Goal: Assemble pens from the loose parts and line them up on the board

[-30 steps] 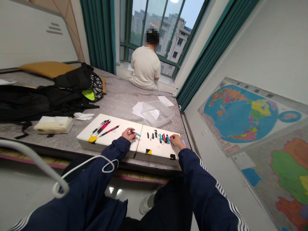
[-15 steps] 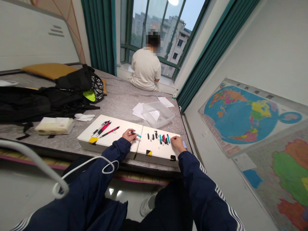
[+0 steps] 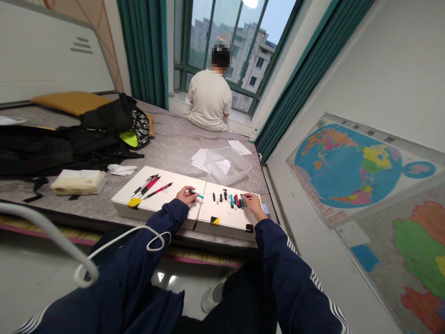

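Left hand (image 3: pixel 187 195) pinches a slim, teal-tipped pen (image 3: pixel 200 195); right hand (image 3: pixel 252 203) bends beside short tubular parts (image 3: pixel 232 201), its grip unclear.

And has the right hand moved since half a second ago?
Yes: the right hand has shifted slightly left, judged against the black tape on the white box beneath it. Its fingertips are now at the rightmost teal piece.

Soft indoor light, pale daylight in the window (image 3: pixel 239 51).
Round glare (image 3: pixel 251 3) whitens the window's top; glints (image 3: pixel 160 276) dot the floor (image 3: pixel 31 283). Shadows are weak. The near cable (image 3: pixel 62 240) blurs, the maps (image 3: pixel 347 162) stretch rightward, the pen parts (image 3: pixel 232 201) look soft, and pixelation covers the seated person's head (image 3: pixel 220 56).
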Demonstrator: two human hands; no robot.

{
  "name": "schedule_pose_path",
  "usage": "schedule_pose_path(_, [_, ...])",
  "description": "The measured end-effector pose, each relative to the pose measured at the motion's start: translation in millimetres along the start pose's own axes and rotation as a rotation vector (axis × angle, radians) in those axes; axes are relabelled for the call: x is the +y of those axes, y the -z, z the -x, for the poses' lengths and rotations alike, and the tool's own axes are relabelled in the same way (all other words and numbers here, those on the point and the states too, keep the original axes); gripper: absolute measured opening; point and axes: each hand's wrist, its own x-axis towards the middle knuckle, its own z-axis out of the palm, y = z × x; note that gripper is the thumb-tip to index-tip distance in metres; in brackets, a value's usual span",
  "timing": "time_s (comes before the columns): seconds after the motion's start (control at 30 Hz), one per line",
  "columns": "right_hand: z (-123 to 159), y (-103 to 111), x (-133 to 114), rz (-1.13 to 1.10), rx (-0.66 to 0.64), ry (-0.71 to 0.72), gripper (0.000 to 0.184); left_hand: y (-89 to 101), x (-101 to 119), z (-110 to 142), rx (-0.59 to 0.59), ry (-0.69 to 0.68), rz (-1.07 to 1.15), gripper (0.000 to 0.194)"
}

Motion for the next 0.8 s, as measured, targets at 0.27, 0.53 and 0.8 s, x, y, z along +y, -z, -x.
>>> schedule_pose_path(0.27, [1.1, -0.1, -23.9, -0.008, -0.085, 0.088, 0.022, -0.2, 1.3, 0.1, -0.001, 0.008, 0.005, 0.044])
schedule_pose_path(0.53, [-4.6, -6.7, -33.1, 0.210, -0.163, 0.185, 0.016, 0.2, 0.7, -0.5, 0.003, 0.021, 0.019, 0.044])
schedule_pose_path(0.8, [-10.9, -8.8, -44.1, 0.487, -0.197, 0.226, 0.024, 0.3, -1.8, -1.6, -0.004, 0.016, 0.031, 0.043])
